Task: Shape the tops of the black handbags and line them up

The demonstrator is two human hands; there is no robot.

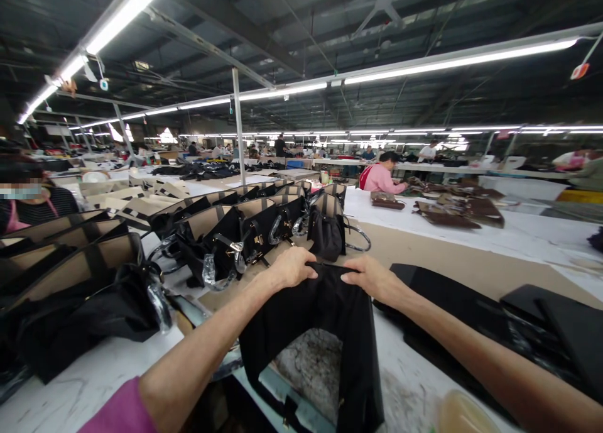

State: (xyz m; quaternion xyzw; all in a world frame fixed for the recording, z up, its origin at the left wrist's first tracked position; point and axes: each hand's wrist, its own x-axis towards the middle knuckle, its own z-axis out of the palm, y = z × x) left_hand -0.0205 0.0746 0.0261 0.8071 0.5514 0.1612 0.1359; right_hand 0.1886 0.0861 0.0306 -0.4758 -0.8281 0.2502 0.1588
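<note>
A black fabric bag piece (301,307) hangs between my two hands, with a large opening through its middle where a marked pale surface shows. My left hand (294,266) pinches its top edge on the left. The same edge is pinched further right by my right hand (370,276). Just beyond my hands stands a black bag (326,225) with a looped handle on its right side. To the right of my right hand, flat black panels (433,288) lie on the table.
Rows of black bags with beige linings (210,222) stand at the left, some handles wrapped in clear plastic. A person in pink (379,176) sits across the table near brown pieces (452,210). Another person (28,197) is at the far left. A yellowish container (466,414) is at bottom right.
</note>
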